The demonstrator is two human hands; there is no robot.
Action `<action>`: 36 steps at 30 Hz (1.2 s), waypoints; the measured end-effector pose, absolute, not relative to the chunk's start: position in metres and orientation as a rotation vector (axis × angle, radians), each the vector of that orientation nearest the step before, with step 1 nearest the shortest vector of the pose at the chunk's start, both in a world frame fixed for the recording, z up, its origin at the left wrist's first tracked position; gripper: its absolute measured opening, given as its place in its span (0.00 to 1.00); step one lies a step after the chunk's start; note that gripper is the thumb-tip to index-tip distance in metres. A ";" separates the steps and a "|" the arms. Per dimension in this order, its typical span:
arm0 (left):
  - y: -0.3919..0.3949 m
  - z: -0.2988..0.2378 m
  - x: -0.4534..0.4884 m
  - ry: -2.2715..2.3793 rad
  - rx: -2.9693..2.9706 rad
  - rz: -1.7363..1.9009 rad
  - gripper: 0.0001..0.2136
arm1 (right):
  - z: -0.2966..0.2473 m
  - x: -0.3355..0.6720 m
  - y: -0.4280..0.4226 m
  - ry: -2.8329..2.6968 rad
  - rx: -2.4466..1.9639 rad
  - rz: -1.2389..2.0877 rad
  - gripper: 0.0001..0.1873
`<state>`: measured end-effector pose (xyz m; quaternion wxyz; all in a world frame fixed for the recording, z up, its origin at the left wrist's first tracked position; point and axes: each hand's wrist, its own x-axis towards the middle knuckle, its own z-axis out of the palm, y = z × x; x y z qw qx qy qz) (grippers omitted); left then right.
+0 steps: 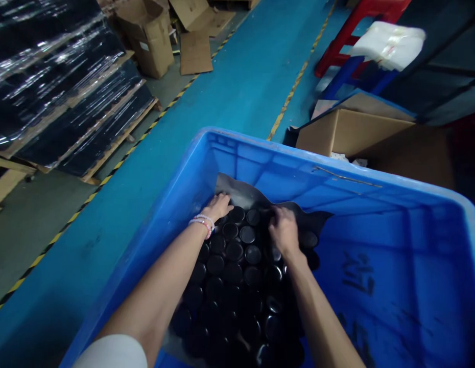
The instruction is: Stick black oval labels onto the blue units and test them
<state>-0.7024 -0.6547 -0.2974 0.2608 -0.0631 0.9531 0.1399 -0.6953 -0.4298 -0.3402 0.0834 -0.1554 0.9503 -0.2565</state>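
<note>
Fingers of the left hand [217, 207] are held open and laid flat on a thin, dark grey flexible sheet [237, 190], with nothing grasped; a pink-and-white beaded bracelet [202, 225] is worn at that wrist. Fingers of the right hand [284, 230] are curled down at the sheet's edge, and whether that edge is pinched cannot be determined. Both hands are positioned at the far end of a layer of round, glossy black lids [234, 250], packed upright and side by side inside a large blue plastic crate [299, 162]. The sheet is folded back toward the crate's far wall, so most of the layer is exposed, while a narrow far margin remains covered. What lies beneath the lids cannot be determined. Black handwritten marks [356, 271] are visible on the crate's right interior. Black shrink-wrapped stacks on wooden pallets [65, 97] stand to the left, an open brown cardboard box [348, 133] lies to the right, and a blue painted floor [237, 76] extends beyond the crate.
</note>
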 end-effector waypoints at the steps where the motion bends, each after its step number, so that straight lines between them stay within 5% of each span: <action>1: -0.655 -0.298 -0.701 2.583 -0.161 0.373 0.17 | -0.340 -0.694 -0.448 2.814 -0.564 -0.784 0.17; 16: -0.650 -0.320 -0.721 2.557 -0.186 0.329 0.18 | -0.391 -0.757 -0.535 2.622 -0.839 -0.685 0.16; 28: -0.648 -0.297 -0.700 2.642 -0.211 0.314 0.20 | -0.339 -0.694 -0.432 2.797 -0.411 -0.552 0.13; 32: -0.638 -0.250 -0.686 2.744 -0.214 0.349 0.19 | -0.282 -0.685 -0.448 2.777 -0.397 -0.567 0.14; 36: -0.600 -0.164 -0.673 2.861 -0.178 0.429 0.18 | -0.141 -0.670 -0.463 2.792 -0.497 -0.671 0.11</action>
